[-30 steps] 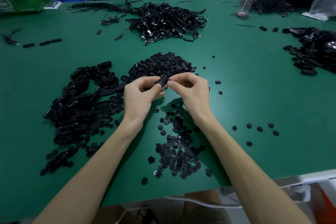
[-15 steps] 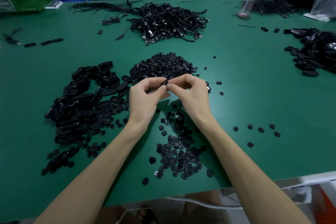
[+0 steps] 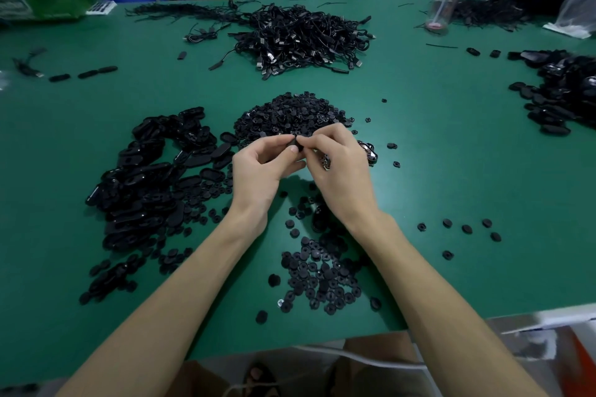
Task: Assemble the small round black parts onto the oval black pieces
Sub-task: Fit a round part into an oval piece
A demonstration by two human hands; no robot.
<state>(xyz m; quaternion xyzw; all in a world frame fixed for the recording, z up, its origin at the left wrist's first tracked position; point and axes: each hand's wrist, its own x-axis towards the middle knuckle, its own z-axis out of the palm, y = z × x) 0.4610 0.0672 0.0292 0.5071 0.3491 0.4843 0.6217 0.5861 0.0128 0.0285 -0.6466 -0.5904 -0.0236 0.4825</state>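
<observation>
hands drawn slightly closer together since a second ago; held piece now mostly hidden. left hand and right hand met at fingertips, both pinched on one small black piece, held above counter, just in front of heap of round parts. oval pieces heaped to left. seating of round part not visible. risk judged: part pressed in tilted, or squeezed out of pinch and lost among loose parts below.

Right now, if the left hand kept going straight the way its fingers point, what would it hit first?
The left hand points at the small black piece both hands pinch, so it would press straight into the fingertips of the right hand. The heap of small round black parts lies beyond, probably lower.
</observation>
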